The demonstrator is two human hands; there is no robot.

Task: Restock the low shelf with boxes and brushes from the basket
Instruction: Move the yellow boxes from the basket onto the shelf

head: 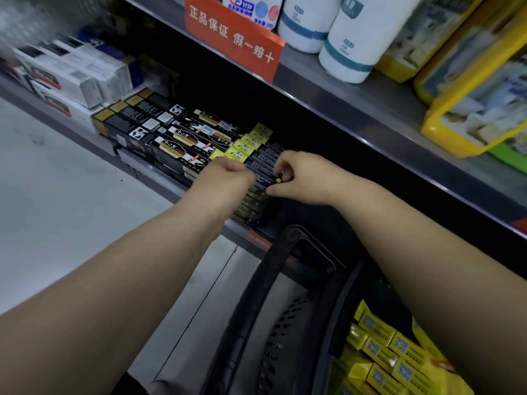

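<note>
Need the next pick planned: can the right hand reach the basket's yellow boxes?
Probably yes: the yellow boxes lie uncovered in the basket below that arm, though the right hand now pinches a dark box.

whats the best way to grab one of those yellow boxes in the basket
Pinch a top yellow box across its long narrow sides, coming from above: the boxes lie flat and packed together, and the basket is open only upward.

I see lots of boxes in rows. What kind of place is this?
Most likely a shop aisle: stacked toothpaste boxes fill a metal shelf, an orange sign hangs from the shelf above, and a black shopping basket holds yellow boxes.
</note>
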